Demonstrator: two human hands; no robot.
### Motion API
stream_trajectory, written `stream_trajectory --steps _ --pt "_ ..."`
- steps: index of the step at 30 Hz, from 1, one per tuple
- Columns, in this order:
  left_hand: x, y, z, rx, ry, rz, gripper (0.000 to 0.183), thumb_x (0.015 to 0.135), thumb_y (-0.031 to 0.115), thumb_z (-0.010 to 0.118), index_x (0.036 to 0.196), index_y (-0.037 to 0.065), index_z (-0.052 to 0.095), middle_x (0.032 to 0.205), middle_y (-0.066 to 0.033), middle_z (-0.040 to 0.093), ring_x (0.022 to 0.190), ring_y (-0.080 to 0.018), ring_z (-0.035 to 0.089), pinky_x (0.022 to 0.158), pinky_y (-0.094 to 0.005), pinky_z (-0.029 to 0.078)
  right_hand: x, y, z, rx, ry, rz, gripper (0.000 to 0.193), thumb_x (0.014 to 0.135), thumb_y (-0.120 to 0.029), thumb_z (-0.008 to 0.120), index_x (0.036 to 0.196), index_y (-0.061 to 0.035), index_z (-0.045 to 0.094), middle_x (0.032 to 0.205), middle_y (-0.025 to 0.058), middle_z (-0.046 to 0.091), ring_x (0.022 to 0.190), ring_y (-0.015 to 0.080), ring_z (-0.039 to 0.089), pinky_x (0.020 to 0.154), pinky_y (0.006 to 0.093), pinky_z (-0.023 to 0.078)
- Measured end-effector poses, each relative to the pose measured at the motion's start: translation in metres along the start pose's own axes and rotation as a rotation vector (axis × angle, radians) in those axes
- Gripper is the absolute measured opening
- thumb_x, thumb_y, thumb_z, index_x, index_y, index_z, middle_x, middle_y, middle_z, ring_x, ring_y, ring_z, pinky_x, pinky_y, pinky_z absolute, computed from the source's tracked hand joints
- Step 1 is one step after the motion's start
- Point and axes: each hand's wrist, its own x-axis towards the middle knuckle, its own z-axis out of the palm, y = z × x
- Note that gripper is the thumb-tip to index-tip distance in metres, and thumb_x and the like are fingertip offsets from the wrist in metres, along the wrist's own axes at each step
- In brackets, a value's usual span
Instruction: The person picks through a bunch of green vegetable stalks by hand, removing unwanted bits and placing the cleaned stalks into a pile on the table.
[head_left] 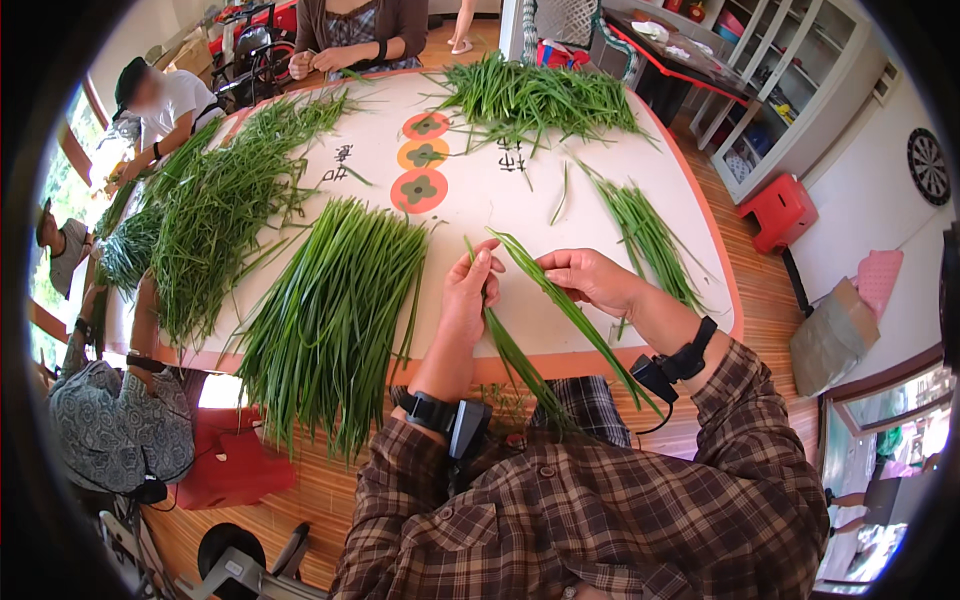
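Note:
My left hand (466, 290) is closed around a few garlic chives (512, 352), whose leaves trail down over the table's near edge toward my lap. Beside it, my right hand (597, 282) pinches another thin bunch of chives (575, 312) between thumb and fingers; these slant down to the right past the edge. The two hands are a short way apart above the table. Left of my left hand lies a big, neatly aligned bundle of chives (332, 300), its leaves hanging over the edge. A smaller bundle (642, 232) rests beyond my right hand.
Loose chive heaps cover the left side (225, 195) and far side (540, 95) of the white table (470, 225) with its orange rim. Co-workers sit left (120, 420), far left (175, 105) and opposite (365, 35). A red stool (780, 213) stands right.

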Motion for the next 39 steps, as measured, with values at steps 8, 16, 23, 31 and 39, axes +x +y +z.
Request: stream_trajectory --steps 8,16,23,31,39 --pt "0.005 -0.007 -0.011 0.167 0.039 0.039 0.014 0.084 0.019 0.053 0.075 0.009 0.049 0.050 0.0041 0.041 0.038 -0.0039 0.032 0.035 -0.0187 0.023 0.000 0.024 0.015 0.080 -0.002 -0.031 0.025 0.088 -0.014 0.041 0.108 -0.0012 0.050 0.086 0.0004 0.057 0.074 0.0058 0.052 0.067 0.0211 0.043" --pt "0.007 -0.009 -0.010 0.048 0.100 0.037 0.011 0.084 0.015 0.050 0.075 0.010 0.049 0.050 0.0037 0.043 0.036 -0.0053 0.033 0.034 -0.0189 0.023 -0.013 0.024 0.015 0.052 -0.049 -0.004 0.041 0.088 -0.031 0.044 0.116 -0.0020 0.042 0.086 0.0011 0.055 0.073 0.0049 0.051 0.063 0.0184 0.041" --pt "-0.003 -0.004 -0.006 0.224 -0.042 0.000 0.007 0.085 0.015 0.049 0.085 0.009 0.054 0.056 0.0055 0.045 0.041 -0.0022 0.036 0.037 -0.0171 0.025 0.001 0.030 0.037 -0.003 0.026 -0.012 0.030 0.088 -0.026 0.042 0.106 -0.0019 0.049 0.077 0.0011 0.053 0.067 0.0070 0.048 0.060 0.0209 0.040" --pt "-0.003 -0.001 -0.005 0.208 -0.035 0.045 0.011 0.086 0.017 0.047 0.083 0.009 0.055 0.050 0.0053 0.041 0.039 -0.0030 0.034 0.036 -0.0179 0.024 0.005 0.038 0.032 0.078 -0.044 -0.067 0.028 0.090 -0.022 0.034 0.096 -0.0016 0.053 0.067 0.0034 0.053 0.061 0.0111 0.049 0.060 0.0243 0.042" --pt "0.006 -0.003 -0.012 0.072 0.195 0.182 0.012 0.086 0.018 0.047 0.081 0.008 0.050 0.054 0.0000 0.044 0.038 -0.0072 0.037 0.034 -0.0203 0.025 -0.035 0.022 0.006 0.115 -0.106 0.099 0.027 0.088 -0.022 0.038 0.101 -0.0025 0.052 0.061 -0.0017 0.044 0.052 0.0058 0.039 0.049 0.0195 0.035"
